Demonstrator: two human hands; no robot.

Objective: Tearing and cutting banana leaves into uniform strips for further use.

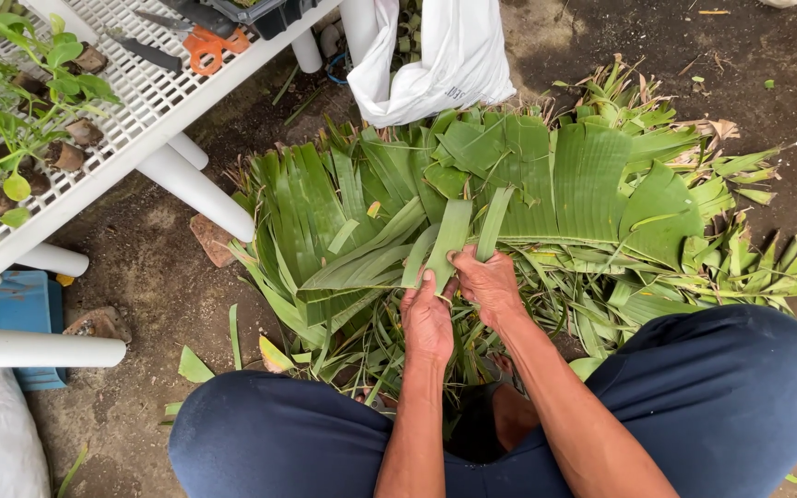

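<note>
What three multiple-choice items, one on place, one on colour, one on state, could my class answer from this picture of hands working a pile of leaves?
1. Where do the orange-handled shears lie?
A on the white mesh bench
B on the soil
C in the bag

2. What colour is the crate under the bench?
A red
B blue
C yellow

3. How are the hands?
A both empty
B one idle
C both holding a leaf strip

A: the shears rest on the white mesh bench.
B: the plastic crate is blue.
C: left hand and right hand hold the long green leaf strip.
</note>
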